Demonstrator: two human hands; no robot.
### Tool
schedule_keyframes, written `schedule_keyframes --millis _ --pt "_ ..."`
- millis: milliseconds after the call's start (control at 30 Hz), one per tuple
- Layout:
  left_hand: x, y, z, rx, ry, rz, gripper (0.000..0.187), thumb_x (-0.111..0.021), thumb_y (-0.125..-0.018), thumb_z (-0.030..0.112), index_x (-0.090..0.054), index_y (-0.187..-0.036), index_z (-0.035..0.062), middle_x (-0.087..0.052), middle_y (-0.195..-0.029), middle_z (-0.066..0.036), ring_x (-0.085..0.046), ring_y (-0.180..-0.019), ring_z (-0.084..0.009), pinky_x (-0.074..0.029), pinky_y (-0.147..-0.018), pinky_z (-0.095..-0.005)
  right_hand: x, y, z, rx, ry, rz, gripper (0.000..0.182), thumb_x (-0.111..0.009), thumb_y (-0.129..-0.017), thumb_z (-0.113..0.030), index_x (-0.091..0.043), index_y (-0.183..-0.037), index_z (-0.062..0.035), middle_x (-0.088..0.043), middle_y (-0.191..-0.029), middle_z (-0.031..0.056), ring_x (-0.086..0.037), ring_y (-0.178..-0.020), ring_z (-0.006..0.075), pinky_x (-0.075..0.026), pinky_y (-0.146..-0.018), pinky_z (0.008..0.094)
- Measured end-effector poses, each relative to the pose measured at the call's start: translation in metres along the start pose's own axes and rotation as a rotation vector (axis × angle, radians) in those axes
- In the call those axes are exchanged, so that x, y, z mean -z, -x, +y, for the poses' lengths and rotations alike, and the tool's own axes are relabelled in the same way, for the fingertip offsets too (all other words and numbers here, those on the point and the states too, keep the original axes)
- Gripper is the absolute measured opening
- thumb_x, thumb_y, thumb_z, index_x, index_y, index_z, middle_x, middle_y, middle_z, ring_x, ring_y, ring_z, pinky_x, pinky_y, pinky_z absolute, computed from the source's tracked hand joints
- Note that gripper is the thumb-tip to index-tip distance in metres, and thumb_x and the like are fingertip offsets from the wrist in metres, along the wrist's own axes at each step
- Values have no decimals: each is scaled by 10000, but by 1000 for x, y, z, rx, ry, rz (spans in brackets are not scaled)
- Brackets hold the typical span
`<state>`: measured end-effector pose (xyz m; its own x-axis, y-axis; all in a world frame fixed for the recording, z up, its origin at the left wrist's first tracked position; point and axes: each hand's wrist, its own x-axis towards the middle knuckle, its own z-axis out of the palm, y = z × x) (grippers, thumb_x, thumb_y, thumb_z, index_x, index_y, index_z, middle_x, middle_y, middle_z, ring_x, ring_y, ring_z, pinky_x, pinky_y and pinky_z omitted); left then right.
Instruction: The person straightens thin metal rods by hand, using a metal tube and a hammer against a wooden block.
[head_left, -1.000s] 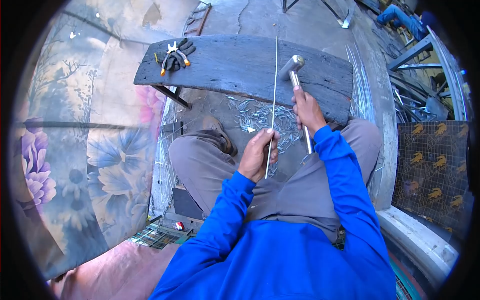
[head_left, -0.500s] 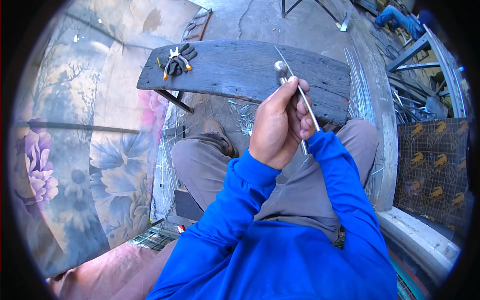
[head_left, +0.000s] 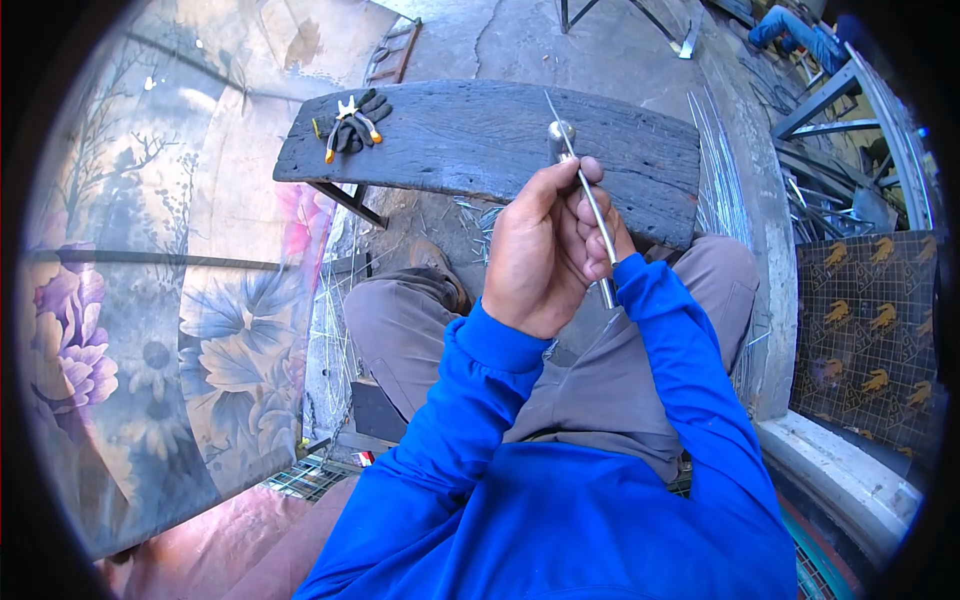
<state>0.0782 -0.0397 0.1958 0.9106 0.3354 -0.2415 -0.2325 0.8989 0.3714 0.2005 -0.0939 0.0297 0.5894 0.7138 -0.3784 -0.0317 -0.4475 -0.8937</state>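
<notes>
Bright, diffuse daylight; soft sheen on the bench [head_left: 450, 140], pinkish glare near seven o'clock. Fisheye curvature bends edges into black corners; hands mostly sharp.

1 floral sheet [head_left: 235, 340] at left; 1 gold-printed board [head_left: 855, 345] at right.

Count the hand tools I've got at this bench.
2. The pliers lie on a dark glove at the left end of the bench; the hammer is in your right hand, partly hidden behind your left. More could be hidden.
</notes>
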Motion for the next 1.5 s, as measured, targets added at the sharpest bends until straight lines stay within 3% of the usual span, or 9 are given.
schedule_keyframes --millis 200,400,633,900,1033,1100,1200,1333,1500 --pt "37 15 -2 50 37 -60 256 -394 -1036 284 -528 -998 69 -484 -694 -1 -482 -500 -117 -395 -416 -254 -2 -5 -3 -12 -70 45 629 -369 -993 -568 -553 -944 30 -538 -614 98 -565 -429 198 -483 -415 361" --pt "122 65 -33 334 -369 290 261 -451 -1028 372 -512 -932 137 -506 -672 13 -499 -522 -105 -412 -457 -252 -1 -2 -8 -116 -214 1 608 -419 -985 -570 -554 -978 22 -458 -590 15 -480 -425 114 -439 -376 308" --pt "192 55 -65 148 -502 464 275 -504 -1018 391 -485 -908 139 -372 -655 50 -373 -512 -71 -324 -445 -230 0 2 -13 -77 -158 29 611 -409 -989 -568 -568 -958 20 -482 -588 18 -489 -419 115 -430 -372 305" --pt "224 45 -83 -103 -1034 564 410 -419 -1038 400 -552 -850 60 -403 -647 16 -372 -576 -87 -333 -540 -289 -3 17 -37 350 133 231 594 -420 -984 -575 -554 -903 -2 -574 -665 220 -636 -696 409 -476 -661 489" --pt "226 46 -84 -105 -1026 557 413 -413 -1040 405 -553 -862 60 -393 -647 17 -369 -581 -82 -332 -536 -285 -10 -3 -21 234 407 204 609 -393 -990 -577 -568 -883 -3 -601 -697 234 -636 -732 435 -477 -657 475" --pt "231 43 -85 -166 -943 519 359 -442 -1039 416 -515 -897 95 -340 -564 69 -301 -431 -43 -243 -399 -233 -7 -5 -32 -91 107 0 623 -379 -990 -582 -579 -881 -2 -626 -751 253 -618 -769 472 -471 -680 486" --pt "235 42 -87 -191 -959 527 362 -442 -1040 415 -532 -913 88 -341 -562 70 -295 -426 -41 -241 -395 -234 -8 -5 -26 165 184 171 628 -379 -992 -577 -586 -886 7 -624 -749 251 -618 -769 477 -467 -693 501" --pt "226 45 -85 -178 -911 557 362 -451 -1041 405 -550 -925 77 -339 -561 73 -285 -421 -37 -237 -391 -231 -4 11 -36 164 92 138 619 -377 -995 -569 -581 -891 7 -619 -754 258 -604 -783 498 -459 -698 515" --pt "227 41 -79 -185 -1011 592 436 -432 -1040 407 -615 -911 32 -396 -605 30 -357 -555 -67 -310 -521 -264 -7 -4 -17 256 424 112 576 -405 -999 -545 -549 -873 -2 -596 -742 275 -582 -785 513 -446 -680 520"
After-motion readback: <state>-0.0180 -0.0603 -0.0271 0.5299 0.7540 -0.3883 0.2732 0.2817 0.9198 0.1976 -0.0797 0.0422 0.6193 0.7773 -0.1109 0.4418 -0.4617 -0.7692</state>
